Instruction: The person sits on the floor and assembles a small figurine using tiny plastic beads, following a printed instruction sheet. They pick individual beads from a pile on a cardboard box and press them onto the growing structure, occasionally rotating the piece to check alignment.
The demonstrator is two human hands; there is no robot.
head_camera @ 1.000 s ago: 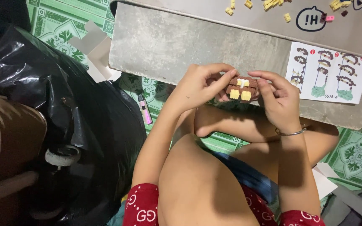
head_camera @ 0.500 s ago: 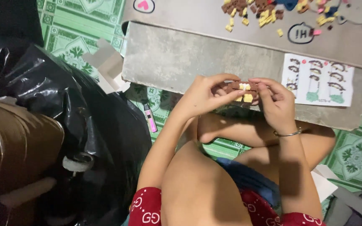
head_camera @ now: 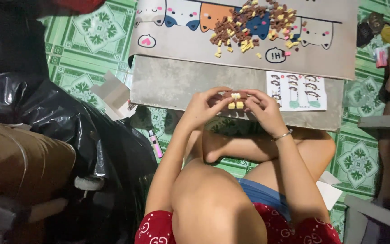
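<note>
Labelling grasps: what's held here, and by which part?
Both hands hold one small brown and yellow brick model: left hand fingers on its left side, right hand fingers on its right side, above the grey board's near edge.

Small brown-and-yellow brick model (head_camera: 236,101) mostly hidden between left hand (head_camera: 202,108) and right hand (head_camera: 262,110); details too small.

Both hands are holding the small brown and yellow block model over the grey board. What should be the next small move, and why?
Probably the right hand should reach up to the loose brick pile for one more piece while the left hand steadies the block model. Both hands pinch the model with no spare brick visible in the fingers, and the instruction sheet lies beside them.
</note>
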